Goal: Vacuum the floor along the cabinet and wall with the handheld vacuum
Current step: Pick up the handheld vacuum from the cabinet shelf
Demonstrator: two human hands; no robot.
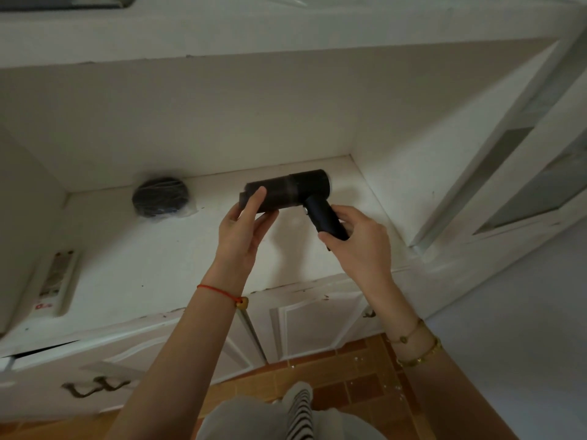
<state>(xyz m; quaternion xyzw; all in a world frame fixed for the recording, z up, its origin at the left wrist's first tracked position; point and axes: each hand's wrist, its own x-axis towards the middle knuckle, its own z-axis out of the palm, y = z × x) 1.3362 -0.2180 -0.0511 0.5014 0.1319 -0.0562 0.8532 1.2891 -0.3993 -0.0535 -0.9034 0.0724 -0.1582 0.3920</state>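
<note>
Nearest the camera, pale trousers [254, 420] and a striped garment [298, 411] sit at the bottom edge above an orange tiled floor [355, 376]. Small pale specks lie scattered on the tiles near the wall on the right.

Containers: a clear plastic bag [160, 198] rests on the white countertop [133, 249] of the cabinet [305, 319]. It holds a dark, round, disc-shaped item that cannot be identified. A white rectangular device [55, 281] lies flat near the countertop's left edge.

Left hand [244, 230]: thumb and fingers are curled partway around the front end of the handheld vacuum [292, 192], thumb on the near side, fingers wrapped beneath the barrel. A red cord bracelet [222, 293] circles this wrist.

Right hand [359, 239]: fingers are closed around the lower end of the vacuum's handle, with the thumb lying along the near side. Gold bracelets [419, 350] sit on this wrist.

Vacuum position: it is held above the countertop inside the recess, right of the bag and well apart from it. Whether it touches the surface cannot be determined. The barrel's long axis runs roughly left to right, with the left end slightly lower. The handle angles down and to the right from the barrel's rear portion, toward the camera.
</note>
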